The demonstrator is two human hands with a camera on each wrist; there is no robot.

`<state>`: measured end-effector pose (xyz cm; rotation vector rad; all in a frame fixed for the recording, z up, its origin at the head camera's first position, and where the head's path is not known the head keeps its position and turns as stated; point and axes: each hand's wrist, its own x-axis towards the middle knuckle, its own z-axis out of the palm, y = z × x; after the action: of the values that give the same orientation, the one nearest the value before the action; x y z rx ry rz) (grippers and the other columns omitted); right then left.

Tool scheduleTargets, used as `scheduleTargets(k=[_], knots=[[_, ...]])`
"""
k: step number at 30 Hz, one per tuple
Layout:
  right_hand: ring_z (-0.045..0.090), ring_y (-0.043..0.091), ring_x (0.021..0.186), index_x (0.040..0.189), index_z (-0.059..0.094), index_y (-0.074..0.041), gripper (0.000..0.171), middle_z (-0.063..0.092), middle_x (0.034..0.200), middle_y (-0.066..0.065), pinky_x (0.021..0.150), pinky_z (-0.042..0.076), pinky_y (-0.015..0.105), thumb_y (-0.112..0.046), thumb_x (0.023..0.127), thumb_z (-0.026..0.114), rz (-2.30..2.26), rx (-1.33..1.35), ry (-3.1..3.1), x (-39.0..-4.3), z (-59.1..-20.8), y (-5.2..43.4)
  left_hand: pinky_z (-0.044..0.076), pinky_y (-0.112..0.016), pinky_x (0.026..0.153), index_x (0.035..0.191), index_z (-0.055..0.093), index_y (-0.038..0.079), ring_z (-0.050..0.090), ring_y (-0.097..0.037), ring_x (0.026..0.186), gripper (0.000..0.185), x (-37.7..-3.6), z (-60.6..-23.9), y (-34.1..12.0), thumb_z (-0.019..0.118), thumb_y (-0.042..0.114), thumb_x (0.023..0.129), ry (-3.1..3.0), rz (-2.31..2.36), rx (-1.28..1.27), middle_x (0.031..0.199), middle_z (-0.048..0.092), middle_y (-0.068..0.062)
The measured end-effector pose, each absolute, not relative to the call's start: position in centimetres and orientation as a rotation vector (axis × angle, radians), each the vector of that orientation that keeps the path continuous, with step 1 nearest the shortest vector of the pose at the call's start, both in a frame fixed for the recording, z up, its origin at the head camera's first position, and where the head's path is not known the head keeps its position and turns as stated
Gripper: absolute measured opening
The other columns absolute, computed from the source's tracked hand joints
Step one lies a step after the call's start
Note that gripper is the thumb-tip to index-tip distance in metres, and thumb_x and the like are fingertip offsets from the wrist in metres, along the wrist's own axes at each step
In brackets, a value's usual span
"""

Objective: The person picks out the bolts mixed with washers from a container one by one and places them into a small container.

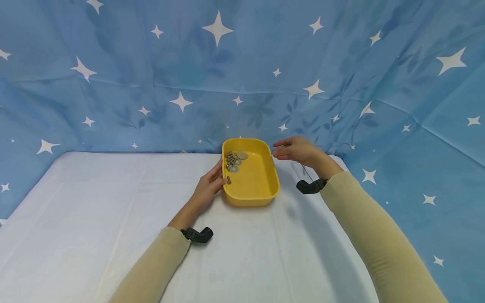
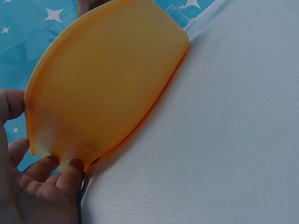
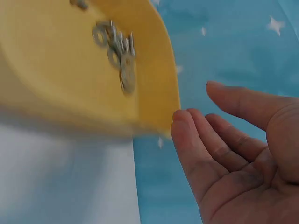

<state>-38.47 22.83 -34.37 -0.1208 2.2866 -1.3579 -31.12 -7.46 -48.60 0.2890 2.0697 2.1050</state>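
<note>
Fingers of the left hand rest straight against the near-left wall of the smooth yellow plastic tray holding metal washers and bolts, while the right hand hovers relaxed, holding nothing, just beside its far-right corner.

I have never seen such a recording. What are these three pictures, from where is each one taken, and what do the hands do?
A person works with two bare hands and wears three cameras. The head view looks down at a table with a white cloth. The other two views come from black cameras strapped at each wrist. On the cloth stands a yellow tray with metal washers and bolts inside. The left hand touches the tray's left wall; the left wrist view shows its fingers against the wall. The right hand is open near the tray's far right corner and holds nothing.
</note>
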Motion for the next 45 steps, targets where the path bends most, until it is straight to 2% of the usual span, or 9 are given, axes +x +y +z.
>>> scheduleTargets(k=[4, 10, 13, 17, 20, 27, 31, 39, 45], knots=[[0.06, 0.031, 0.13, 0.149, 0.045, 0.001, 0.055, 0.05, 0.15, 0.024, 0.11, 0.051, 0.039, -0.014, 0.099, 0.064, -1.393, -0.139, 2.222, -38.1, -34.8, 20.6, 0.038, -0.039, 0.119, 0.16, 0.025, 0.036, 0.034, -0.016, 0.152, 0.07, -31.3, -48.6, -7.6, 0.057, 0.021, 0.1, 2.08, 2.096, 0.301, 0.167, 0.029, 0.006], [0.07, 0.022, 0.114, 0.149, 0.045, 0.003, 0.052, 0.051, 0.149, 0.027, 0.111, 0.049, 0.044, -0.01, 0.1, 0.061, -1.409, -0.147, 2.127, -37.8, -36.4, 18.0, 0.038, -0.039, 0.119, 0.161, 0.023, 0.034, 0.034, -0.018, 0.152, 0.07, -31.2, -48.3, -7.9, 0.056, 0.019, 0.101, 2.1, 2.081, 0.289, 0.168, 0.028, 0.003], [0.071, 0.024, 0.115, 0.149, 0.045, 0.003, 0.051, 0.053, 0.147, 0.028, 0.111, 0.049, 0.045, -0.007, 0.101, 0.059, -1.431, -0.125, 2.08, -37.7, -37.3, 16.9, 0.038, -0.04, 0.12, 0.161, 0.023, 0.036, 0.034, -0.017, 0.153, 0.07, -31.2, -48.3, -8.1, 0.055, 0.019, 0.101, 2.108, 2.068, 0.274, 0.168, 0.028, 0.004], [0.066, 0.033, 0.124, 0.147, 0.048, 0.004, 0.051, 0.057, 0.143, 0.028, 0.111, 0.049, 0.045, -0.007, 0.099, 0.062, -1.466, -0.098, 2.037, -37.6, -38.7, 15.6, 0.039, -0.042, 0.119, 0.161, 0.024, 0.037, 0.034, -0.018, 0.153, 0.07, -31.5, -48.4, -8.1, 0.056, 0.022, 0.1, 2.156, 2.044, 0.264, 0.167, 0.029, 0.006], [0.065, 0.033, 0.125, 0.144, 0.052, 0.002, 0.049, 0.062, 0.138, 0.025, 0.108, 0.052, 0.043, -0.009, 0.098, 0.064, -1.449, -0.065, 2.026, -37.3, -39.8, 14.9, 0.039, -0.042, 0.119, 0.161, 0.022, 0.035, 0.035, -0.02, 0.152, 0.071, -31.5, -48.5, -7.9, 0.056, 0.022, 0.1, 2.127, 2.054, 0.275, 0.168, 0.028, 0.002], [0.071, 0.025, 0.112, 0.144, 0.054, -0.004, 0.045, 0.064, 0.138, 0.017, 0.095, 0.06, 0.038, -0.01, 0.1, 0.061, -1.369, -0.082, 2.016, -37.3, -41.3, 13.5, 0.039, -0.04, 0.119, 0.161, 0.024, 0.036, 0.037, -0.018, 0.151, 0.071, -31.2, -48.7, -7.5, 0.056, 0.021, 0.1, 2.102, 2.078, 0.238, 0.167, 0.03, 0.004], [0.073, 0.022, 0.103, 0.14, 0.059, -0.006, 0.041, 0.069, 0.13, 0.017, 0.091, 0.062, 0.035, -0.009, 0.1, 0.062, -1.388, -0.023, 2.016, -37.6, -41.7, 12.8, 0.04, -0.04, 0.119, 0.16, 0.024, 0.04, 0.038, -0.017, 0.151, 0.07, -31.2, -48.6, -7.4, 0.056, 0.022, 0.1, 2.104, 2.064, 0.233, 0.167, 0.031, 0.005], [0.073, 0.025, 0.111, 0.138, 0.06, -0.004, 0.037, 0.07, 0.129, 0.017, 0.096, 0.06, 0.037, -0.006, 0.101, 0.058, -1.5, 0.034, 1.919, -37.3, -42.4, 12.1, 0.038, -0.042, 0.12, 0.159, 0.025, 0.041, 0.036, -0.018, 0.152, 0.07, -31.2, -48.3, -7.3, 0.057, 0.023, 0.099, 2.079, 2.073, 0.222, 0.167, 0.03, 0.002], [0.074, 0.022, 0.099, 0.137, 0.06, -0.004, 0.037, 0.07, 0.125, 0.018, 0.094, 0.061, 0.036, -0.006, 0.1, 0.06, -1.526, 0.075, 1.889, -37.1, -42.5, 11.7, 0.037, -0.043, 0.121, 0.16, 0.022, 0.038, 0.035, -0.021, 0.152, 0.07, -31.1, -48.3, -7.2, 0.055, 0.022, 0.1, 2.109, 2.045, 0.265, 0.167, 0.029, 0.001]])
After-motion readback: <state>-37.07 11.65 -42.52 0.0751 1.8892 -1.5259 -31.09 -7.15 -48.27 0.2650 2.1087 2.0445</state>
